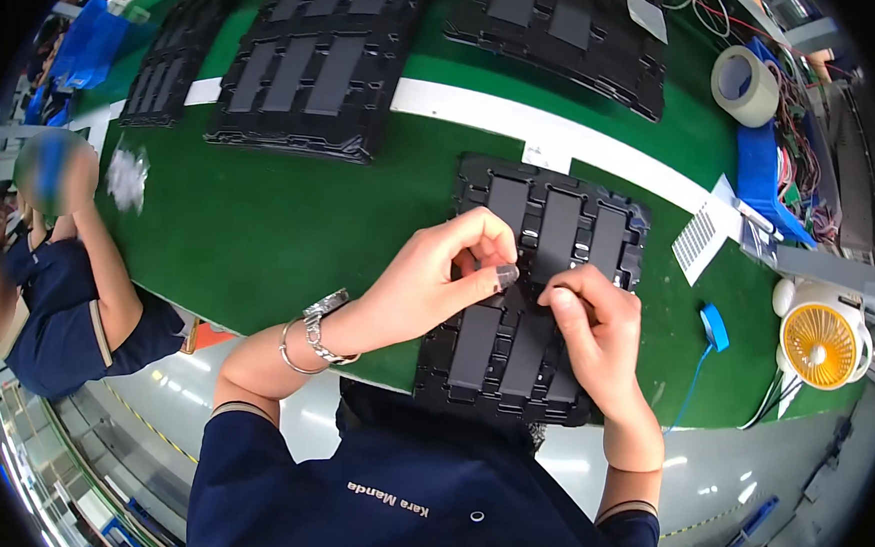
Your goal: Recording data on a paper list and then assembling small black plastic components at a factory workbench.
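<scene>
Before me a black moulded tray (435,374) lies on the green table, reaching over its front edge. Several flat dark-grey rectangular pieces (558,226) sit in its slots. Over the middle of this tray is my left hand (448,269), its thumb and fingers curled together in a pinch. A greyish, see-through wrap (505,276) shows at the thumb tip. My right hand (599,329) hovers close by on the right, index finger and thumb pressed together. Whatever either pinch holds is too small or hidden to make out.
More loaded black trays stand far left (152,116), back left (295,144) and back right (629,90). On the right are a tape roll (758,105), a blue bin (759,183) of wires, a yellow-white fan (819,344) and a blue strap (715,328). A co-worker's arm (107,263) is left.
</scene>
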A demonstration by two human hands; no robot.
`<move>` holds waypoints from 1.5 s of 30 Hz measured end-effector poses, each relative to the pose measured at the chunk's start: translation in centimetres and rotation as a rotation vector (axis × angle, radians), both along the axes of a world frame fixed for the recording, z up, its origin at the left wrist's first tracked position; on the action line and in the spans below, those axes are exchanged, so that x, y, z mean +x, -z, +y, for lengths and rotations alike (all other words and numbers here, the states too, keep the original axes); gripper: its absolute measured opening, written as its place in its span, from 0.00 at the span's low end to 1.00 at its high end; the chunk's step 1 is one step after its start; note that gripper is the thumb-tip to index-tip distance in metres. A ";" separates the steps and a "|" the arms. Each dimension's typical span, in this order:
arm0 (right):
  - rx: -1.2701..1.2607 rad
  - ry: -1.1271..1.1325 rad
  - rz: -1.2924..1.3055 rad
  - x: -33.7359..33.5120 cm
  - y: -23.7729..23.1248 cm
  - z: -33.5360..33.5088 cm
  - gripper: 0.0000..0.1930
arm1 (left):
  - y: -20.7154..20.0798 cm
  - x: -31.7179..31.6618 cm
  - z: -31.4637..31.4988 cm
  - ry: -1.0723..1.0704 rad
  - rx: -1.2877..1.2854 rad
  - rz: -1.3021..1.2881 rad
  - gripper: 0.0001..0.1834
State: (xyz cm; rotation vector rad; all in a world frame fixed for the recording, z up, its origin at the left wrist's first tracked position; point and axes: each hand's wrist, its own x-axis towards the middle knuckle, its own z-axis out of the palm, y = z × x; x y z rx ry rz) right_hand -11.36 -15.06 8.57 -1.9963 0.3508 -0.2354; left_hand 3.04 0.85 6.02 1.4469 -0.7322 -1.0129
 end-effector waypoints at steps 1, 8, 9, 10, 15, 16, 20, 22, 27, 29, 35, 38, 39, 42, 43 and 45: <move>-0.004 -0.009 -0.009 -0.1 0.3 0.2 0.05 | 0.0 0.0 -0.1 0.003 -0.014 -0.004 0.07; -0.026 -0.079 -0.028 -0.1 0.8 1.7 0.06 | 0.3 -0.4 0.1 0.012 -0.032 -0.009 0.09; -0.041 -0.079 -0.043 -0.2 0.9 1.9 0.06 | 0.5 -0.4 0.2 0.024 -0.046 -0.010 0.10; -0.051 -0.082 -0.060 -0.2 1.1 2.0 0.06 | 0.5 -0.5 0.2 0.029 -0.036 -0.007 0.10; -0.172 -0.102 -0.078 -0.1 1.4 2.0 0.05 | 0.7 -0.8 0.2 0.027 -0.030 -0.003 0.11; -0.191 -0.101 -0.088 -0.1 1.4 2.1 0.05 | 0.8 -0.8 0.2 0.025 -0.035 -0.012 0.11; -0.260 -0.099 -0.121 0.0 1.9 2.1 0.05 | 0.8 -0.9 0.1 0.020 -0.041 -0.041 0.11; -0.279 -0.097 -0.119 0.0 2.0 2.1 0.05 | 0.8 -0.9 0.1 0.023 -0.040 -0.054 0.12; -0.290 -0.098 -0.110 0.0 2.1 2.1 0.06 | 0.7 -1.0 0.0 0.025 -0.047 -0.064 0.12; -0.300 -0.097 -0.119 0.1 2.1 2.1 0.06 | 0.7 -0.9 0.0 0.026 -0.043 -0.060 0.12; -0.329 -0.095 -0.131 0.1 2.3 2.2 0.07 | 0.8 -0.9 0.1 0.026 -0.036 -0.055 0.13; -0.336 -0.088 -0.144 0.1 2.4 2.2 0.07 | 0.8 -0.9 0.0 0.027 -0.029 -0.063 0.13; -0.338 -0.086 -0.148 0.1 2.5 2.2 0.07 | 0.8 -0.9 0.0 0.027 -0.024 -0.065 0.13; -0.342 -0.089 -0.145 0.1 2.4 2.2 0.07 | 0.7 -0.9 0.1 0.024 -0.025 -0.073 0.13; -0.350 -0.090 -0.149 0.1 2.5 2.2 0.07 | 0.7 -0.9 0.1 0.026 -0.026 -0.074 0.13; -0.365 -0.092 -0.156 0.1 2.5 2.2 0.08 | 0.8 -0.9 0.0 0.029 -0.027 -0.077 0.13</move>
